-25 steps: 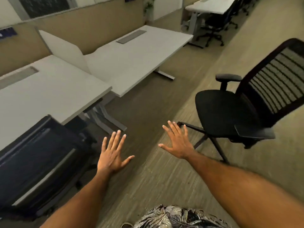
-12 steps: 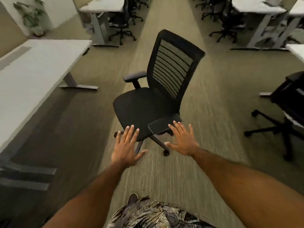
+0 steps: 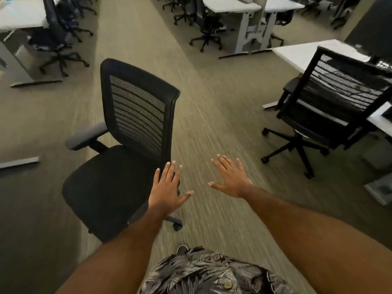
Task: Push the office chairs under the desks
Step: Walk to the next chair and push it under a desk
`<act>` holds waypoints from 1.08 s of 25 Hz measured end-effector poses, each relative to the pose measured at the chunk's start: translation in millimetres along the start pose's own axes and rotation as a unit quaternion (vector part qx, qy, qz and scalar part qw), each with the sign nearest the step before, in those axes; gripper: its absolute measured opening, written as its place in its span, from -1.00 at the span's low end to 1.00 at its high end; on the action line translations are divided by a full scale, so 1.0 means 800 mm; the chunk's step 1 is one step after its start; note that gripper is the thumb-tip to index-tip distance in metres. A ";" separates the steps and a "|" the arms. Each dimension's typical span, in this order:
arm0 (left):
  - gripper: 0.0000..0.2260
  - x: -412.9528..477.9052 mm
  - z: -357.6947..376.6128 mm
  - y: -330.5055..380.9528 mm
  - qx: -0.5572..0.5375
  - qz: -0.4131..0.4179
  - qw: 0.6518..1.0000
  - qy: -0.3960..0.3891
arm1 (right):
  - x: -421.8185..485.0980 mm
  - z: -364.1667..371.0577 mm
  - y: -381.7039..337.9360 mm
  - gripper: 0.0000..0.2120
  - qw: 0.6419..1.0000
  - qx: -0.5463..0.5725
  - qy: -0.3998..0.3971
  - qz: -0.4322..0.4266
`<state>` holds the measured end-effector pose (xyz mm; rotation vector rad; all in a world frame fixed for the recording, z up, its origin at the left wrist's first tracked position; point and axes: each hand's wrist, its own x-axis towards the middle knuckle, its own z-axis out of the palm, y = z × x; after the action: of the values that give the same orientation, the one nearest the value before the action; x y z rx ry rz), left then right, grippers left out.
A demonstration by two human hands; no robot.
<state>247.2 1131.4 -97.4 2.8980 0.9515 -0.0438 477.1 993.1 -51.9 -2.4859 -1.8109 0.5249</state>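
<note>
The chair (image 3: 110,183) stood in the aisle at ten o'clock, well apart from the desk (image 3: 301,52) at two o'clock. The left hand (image 3: 167,189) and right hand (image 3: 231,179) were spread, fingers straight, holding nothing. Best would be to grip the backrest (image 3: 137,111) top and roll squarely.

Near chair: I see a black office chair (image 3: 135,119) with a mesh back and grey armrest, upright in the open aisle. Its seat faces left, and it is well apart from every desk.
Right chair: a second black mesh chair (image 3: 335,98) stands upright at the edge of the white right desk (image 3: 301,53), its wheeled base out from under the desk.
Left chair: a dark chair (image 3: 55,37) is close against the far-left desk (image 3: 19,15).
</note>
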 end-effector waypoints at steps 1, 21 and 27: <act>-0.11 0.026 0.000 0.006 0.000 0.017 1.000 0.000 | 0.016 -0.010 0.013 -0.14 1.000 -0.002 0.000 0.007; -0.08 0.409 0.001 0.133 -0.055 -0.245 0.968 0.027 | 0.404 -0.190 0.311 -0.16 0.970 -0.070 -0.050 -0.226; -0.11 0.498 -0.024 0.079 -0.041 -0.337 0.939 0.057 | 0.533 -0.245 0.253 -0.22 0.939 -0.098 -0.004 -0.329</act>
<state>605.8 1317.8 -95.6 2.3773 1.8644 0.1141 833.4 1357.5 -19.3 -1.7684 -2.6137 0.3186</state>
